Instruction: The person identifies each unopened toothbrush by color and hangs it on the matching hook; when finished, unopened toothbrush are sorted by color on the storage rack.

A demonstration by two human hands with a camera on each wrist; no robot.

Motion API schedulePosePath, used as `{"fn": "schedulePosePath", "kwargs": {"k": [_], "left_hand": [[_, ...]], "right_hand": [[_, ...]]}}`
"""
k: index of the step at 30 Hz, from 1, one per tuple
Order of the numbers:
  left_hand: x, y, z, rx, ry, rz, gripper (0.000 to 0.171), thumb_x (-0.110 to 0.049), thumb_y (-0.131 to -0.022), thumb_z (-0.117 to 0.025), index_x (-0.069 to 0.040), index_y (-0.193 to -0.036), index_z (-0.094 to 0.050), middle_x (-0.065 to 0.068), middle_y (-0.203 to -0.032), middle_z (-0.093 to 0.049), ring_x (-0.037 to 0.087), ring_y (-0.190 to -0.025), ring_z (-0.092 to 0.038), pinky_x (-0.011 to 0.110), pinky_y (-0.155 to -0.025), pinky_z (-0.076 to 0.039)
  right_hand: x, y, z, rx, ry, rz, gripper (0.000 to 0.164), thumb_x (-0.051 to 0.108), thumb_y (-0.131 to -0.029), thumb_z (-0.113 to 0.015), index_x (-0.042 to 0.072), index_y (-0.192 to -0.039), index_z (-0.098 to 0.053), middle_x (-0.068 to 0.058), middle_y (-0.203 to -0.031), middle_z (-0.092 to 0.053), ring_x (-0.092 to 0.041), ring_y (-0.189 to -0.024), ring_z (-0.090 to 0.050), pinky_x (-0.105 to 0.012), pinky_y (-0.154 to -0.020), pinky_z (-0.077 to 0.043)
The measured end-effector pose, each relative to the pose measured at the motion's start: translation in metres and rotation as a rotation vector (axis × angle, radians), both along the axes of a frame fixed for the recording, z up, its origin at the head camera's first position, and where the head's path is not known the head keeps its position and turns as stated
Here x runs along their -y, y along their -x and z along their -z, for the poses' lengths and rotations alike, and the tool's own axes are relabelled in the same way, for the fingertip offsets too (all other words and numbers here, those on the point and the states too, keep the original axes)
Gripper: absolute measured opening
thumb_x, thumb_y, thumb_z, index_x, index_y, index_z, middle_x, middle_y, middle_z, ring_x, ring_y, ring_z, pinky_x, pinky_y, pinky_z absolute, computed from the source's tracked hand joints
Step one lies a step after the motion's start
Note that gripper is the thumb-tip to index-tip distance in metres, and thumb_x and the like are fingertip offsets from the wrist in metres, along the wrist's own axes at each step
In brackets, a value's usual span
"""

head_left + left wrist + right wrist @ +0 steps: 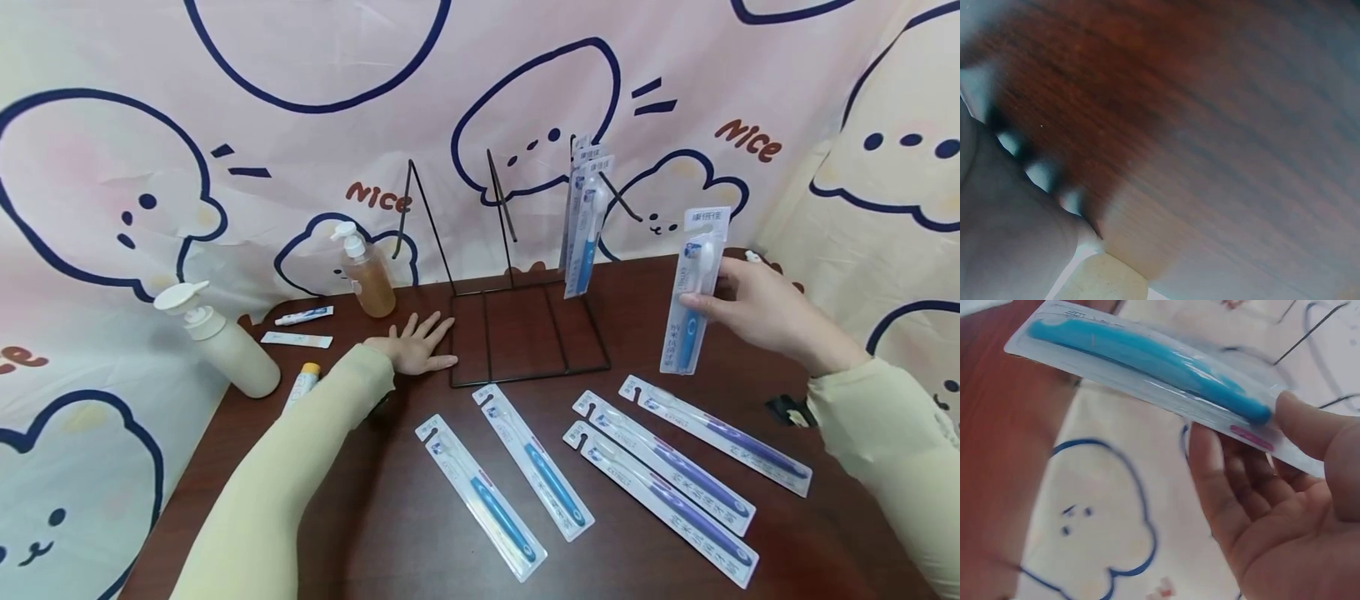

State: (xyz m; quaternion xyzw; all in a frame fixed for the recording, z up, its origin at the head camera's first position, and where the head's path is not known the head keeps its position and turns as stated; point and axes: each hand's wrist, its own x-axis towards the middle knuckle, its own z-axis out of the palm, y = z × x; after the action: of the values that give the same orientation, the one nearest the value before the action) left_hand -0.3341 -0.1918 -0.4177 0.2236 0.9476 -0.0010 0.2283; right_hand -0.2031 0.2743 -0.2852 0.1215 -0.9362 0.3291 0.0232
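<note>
My right hand (768, 308) pinches a packaged blue toothbrush (693, 292) upright above the table's right side. The right wrist view shows the thumb and fingers on both faces of that toothbrush pack (1147, 369). Fingers spread, my left hand (414, 343) rests on the table beside the black wire rack (528, 377). Several packaged toothbrushes (583, 225) hang from the rack's right prong. In front of the rack lie two blue toothbrush packs (480, 498) and three purple toothbrush packs (716, 433). The left wrist view holds mostly blurred tabletop (1116, 94).
At the left stand a white pump bottle (232, 350) and an amber pump bottle (367, 279). Near them lie a toothpaste tube (303, 316), a flat sachet (296, 339) and a yellow-capped tube (302, 385). A small black item (789, 411) lies by the right sleeve. A printed curtain hangs behind.
</note>
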Motion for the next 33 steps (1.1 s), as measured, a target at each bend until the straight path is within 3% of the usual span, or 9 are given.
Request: {"fn": "schedulePosePath", "kwargs": {"k": [5,11,25,33], "left_hand": [[0.000,0.000,0.000,0.003,0.009,-0.003,0.085,-0.074,-0.084,-0.025,-0.030,-0.147,0.010,0.003,-0.152,0.015,0.040,-0.135,0.010,0.066,-0.098,-0.005],[0.001,0.000,0.003,-0.001,0.015,-0.012,0.085,-0.074,-0.083,-0.025,-0.030,-0.147,0.010,0.003,-0.152,0.016,0.040,-0.135,0.010,0.066,-0.098,-0.003],[-0.001,0.002,-0.003,-0.010,0.009,-0.008,0.085,-0.074,-0.083,-0.026,-0.031,-0.147,0.010,0.003,-0.152,0.015,0.040,-0.135,0.010,0.066,-0.099,-0.005],[-0.001,0.001,0.003,0.000,0.036,-0.019,0.085,-0.077,-0.081,-0.023,-0.034,-0.145,0.014,0.000,-0.152,0.019,0.037,-0.135,0.013,0.064,-0.100,-0.002]], "right_hand": [[0.026,-0.018,-0.010,-0.129,0.041,-0.055,0.055,0.033,-0.087,-0.063,0.004,-0.131,-0.048,-0.020,-0.113,-0.059,-0.037,-0.094,-0.062,-0.053,-0.076,-0.046],[0.049,-0.017,-0.014,-0.147,0.057,-0.077,0.052,0.034,-0.088,-0.061,0.007,-0.130,-0.049,-0.013,-0.115,-0.060,-0.029,-0.095,-0.062,-0.051,-0.078,-0.047],[0.055,0.006,-0.008,-0.150,0.048,-0.054,0.054,0.038,-0.089,-0.058,0.007,-0.133,-0.047,-0.016,-0.119,-0.057,-0.033,-0.100,-0.059,-0.053,-0.080,-0.046],[0.066,0.033,-0.008,-0.113,0.075,-0.081,0.058,0.041,-0.089,-0.057,0.012,-0.137,-0.044,-0.013,-0.127,-0.053,-0.031,-0.109,-0.055,-0.052,-0.084,-0.044]]}}
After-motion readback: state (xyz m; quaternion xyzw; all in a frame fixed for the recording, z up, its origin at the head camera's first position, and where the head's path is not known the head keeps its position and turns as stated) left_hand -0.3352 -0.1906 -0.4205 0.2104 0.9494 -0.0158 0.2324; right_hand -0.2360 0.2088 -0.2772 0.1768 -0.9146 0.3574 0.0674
